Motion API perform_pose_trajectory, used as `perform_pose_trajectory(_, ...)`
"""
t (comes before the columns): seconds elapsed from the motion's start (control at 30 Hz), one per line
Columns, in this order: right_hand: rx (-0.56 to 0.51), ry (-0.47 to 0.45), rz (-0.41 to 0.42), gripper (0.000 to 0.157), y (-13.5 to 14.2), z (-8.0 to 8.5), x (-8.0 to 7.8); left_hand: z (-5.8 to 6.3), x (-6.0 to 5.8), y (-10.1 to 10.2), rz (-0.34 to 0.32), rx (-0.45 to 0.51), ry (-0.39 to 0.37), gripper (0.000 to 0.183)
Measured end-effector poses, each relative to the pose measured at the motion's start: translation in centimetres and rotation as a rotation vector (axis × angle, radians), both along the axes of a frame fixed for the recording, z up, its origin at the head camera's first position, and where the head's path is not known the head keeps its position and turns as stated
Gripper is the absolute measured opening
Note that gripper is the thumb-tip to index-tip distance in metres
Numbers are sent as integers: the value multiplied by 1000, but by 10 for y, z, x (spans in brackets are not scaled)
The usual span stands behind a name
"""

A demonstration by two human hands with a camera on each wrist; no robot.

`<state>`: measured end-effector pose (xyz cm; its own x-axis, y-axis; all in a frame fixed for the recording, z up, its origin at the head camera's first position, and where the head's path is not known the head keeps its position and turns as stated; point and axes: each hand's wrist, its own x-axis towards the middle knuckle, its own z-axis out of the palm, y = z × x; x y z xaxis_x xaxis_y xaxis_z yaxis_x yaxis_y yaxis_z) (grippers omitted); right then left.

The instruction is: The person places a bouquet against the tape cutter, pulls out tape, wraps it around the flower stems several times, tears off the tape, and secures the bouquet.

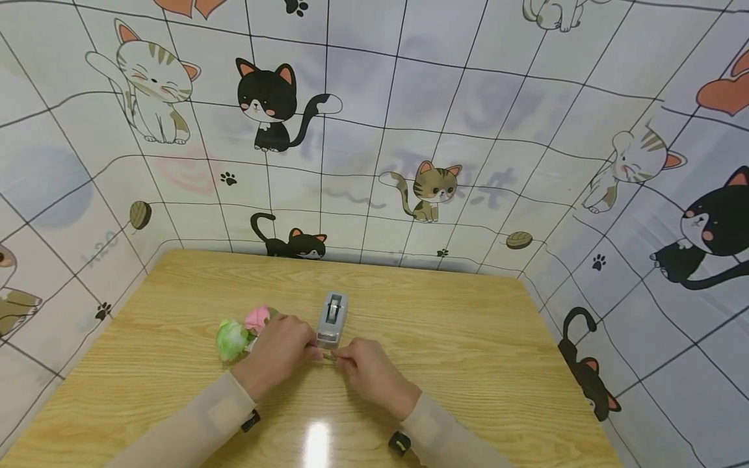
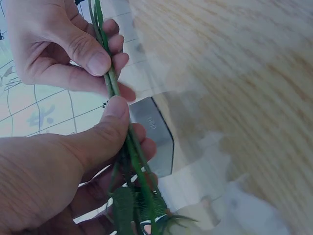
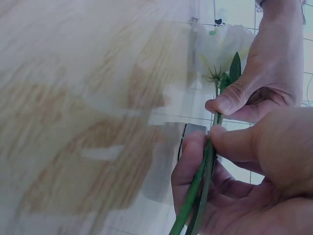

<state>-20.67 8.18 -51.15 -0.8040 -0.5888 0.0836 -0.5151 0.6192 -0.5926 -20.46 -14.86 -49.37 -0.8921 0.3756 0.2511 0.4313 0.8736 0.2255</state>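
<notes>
My left hand (image 1: 277, 351) grips a small bunch of artificial flowers by the green stems (image 2: 131, 142), thumb laid over them. The heads stick out to the left of that hand: a pale green bloom (image 1: 231, 340) and a pink one (image 1: 257, 318). Green leaves (image 2: 123, 208) show beneath the left fingers. Close beside it, my right hand (image 1: 374, 377) pinches the same stems (image 3: 194, 193) between thumb and fingers. Just beyond both hands stands a grey tape dispenser (image 1: 332, 318), its near end right by the left fingertips.
The wooden table (image 1: 456, 338) runs back to a wall covering (image 1: 363, 130) printed with cats and grid lines, which also rises at both sides. A dark wrist camera (image 1: 400, 443) sits under the right sleeve, another (image 1: 250, 420) under the left.
</notes>
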Motion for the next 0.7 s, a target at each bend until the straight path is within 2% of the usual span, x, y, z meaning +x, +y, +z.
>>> perform_pose_trajectory(0.1, -32, -48, -10, 19, 3, 3, 1, 2, 3, 0, 5, -45, 65, 21)
perform_pose_trajectory(0.2, -93, -93, -33, 18, 5, 7, 3, 4, 7, 2, 4, -24, 156, 20)
perform_pose_trajectory(0.37, -191, -142, -85, 22, 9, 12, 6, 6, 14, 6, -32, 91, 379, 28)
perform_pose_trajectory(0.5, -245, -161, -109, 26, 11, 15, 8, 8, 18, 9, -71, 210, 514, 38)
perform_pose_trajectory(0.6, -283, -175, -139, 27, 13, 16, 10, 9, 21, 12, -91, 316, 551, 34)
perform_pose_trajectory(0.7, -324, -185, -165, 28, 15, 18, 11, 9, 24, 16, -66, 409, 494, 25)
